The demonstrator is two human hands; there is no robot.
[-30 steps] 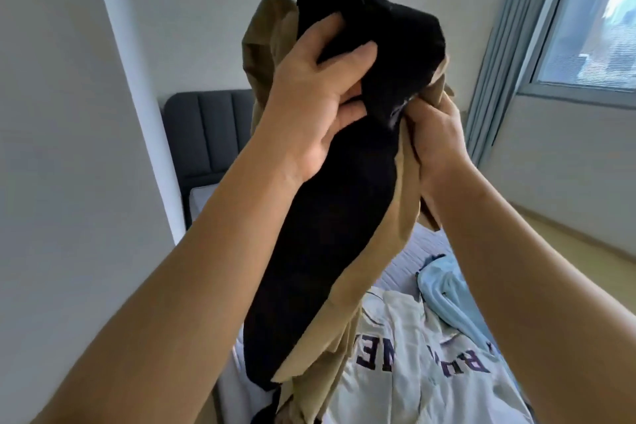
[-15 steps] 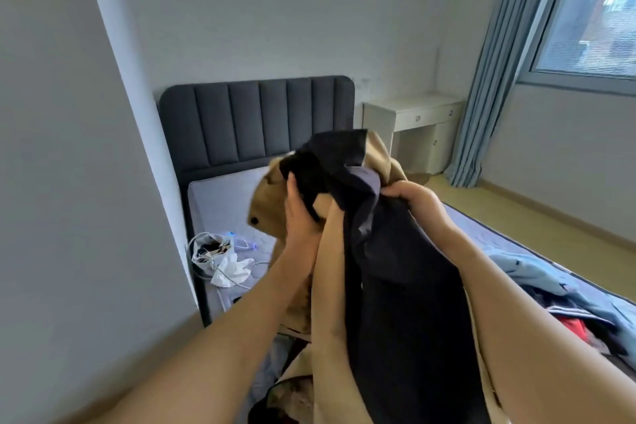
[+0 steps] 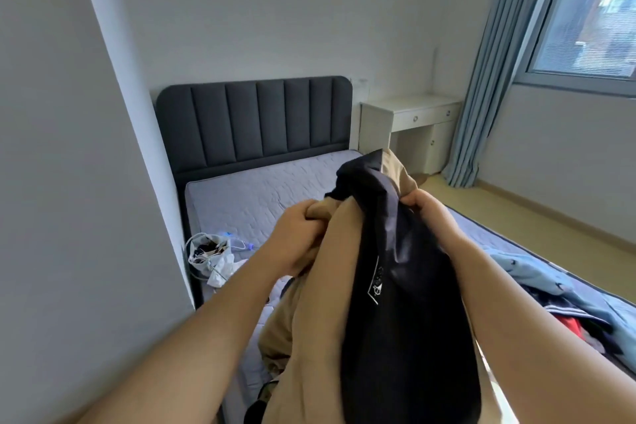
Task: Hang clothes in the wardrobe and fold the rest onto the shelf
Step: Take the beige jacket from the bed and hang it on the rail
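The left hand [image 3: 301, 234] is closed in a fist round a bunch of tan cloth, and the right hand [image 3: 428, 213] grips the dark lining [image 3: 395, 286] at its upper right edge. Between them they hold up a tan jacket [image 3: 323, 313], which hangs close to the camera above the near part of the mattress [image 3: 261, 196], its lower folds trailing down out of view. The jacket looks bunched and partly inside out, so the likeliest trouble is a sleeve left caught in the lining and the jacket going onto a hanger twisted. Both hands hold gathered cloth rather than a shoulder seam, so a hard shake could pull the smooth lining out of the right fingers. The trailing folds could also catch the white bag [image 3: 210, 258] at the left. No hanger or wardrobe is in view, and the pile of clothes [image 3: 581, 306] at the right is not yet sorted.
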